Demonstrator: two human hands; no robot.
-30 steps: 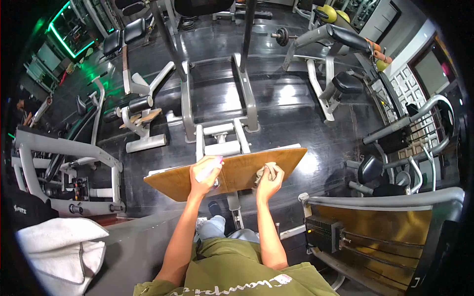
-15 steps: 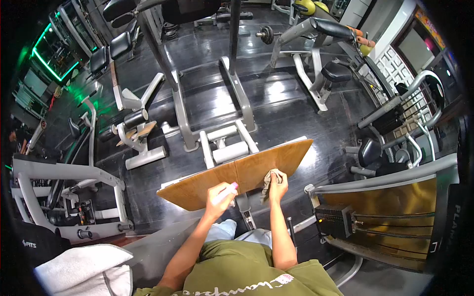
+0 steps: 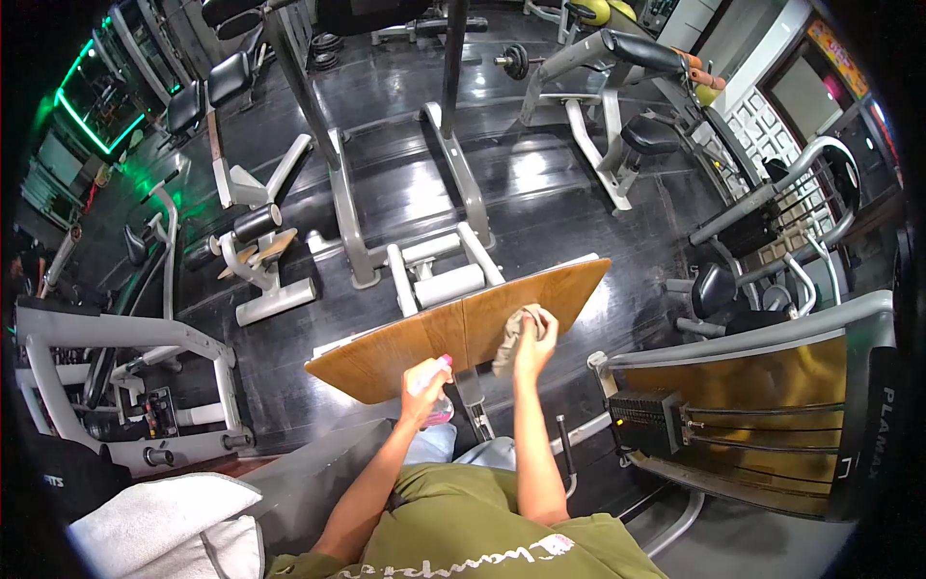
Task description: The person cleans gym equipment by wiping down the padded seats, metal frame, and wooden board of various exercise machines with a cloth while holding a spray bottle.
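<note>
My left hand point(image 3: 422, 388) is closed around a spray bottle point(image 3: 442, 411) with a pink nozzle and a clear body holding pink liquid. The bottle is just in front of the near edge of a brown wooden board point(image 3: 386, 365). In my right hand point(image 3: 536, 349) is a crumpled beige cloth point(image 3: 511, 338), bunched in the fingers against or just over the board's right half. A seam divides the tilted board into two halves, and it is part of a grey-framed gym machine point(image 3: 449, 280).
A white towel point(image 3: 164, 526) lies on a surface at lower left, with a black cap point(image 3: 72, 473) behind it. At right stands a weight-stack machine point(image 3: 733, 415). More gym machines and a dumbbell-like weight point(image 3: 517, 62) stand farther off on the dark floor point(image 3: 540, 203).
My right hand and the cloth have moved up and slightly left over the board. The spray bottle has turned, so its pink liquid shows more. The view has shifted slightly.
</note>
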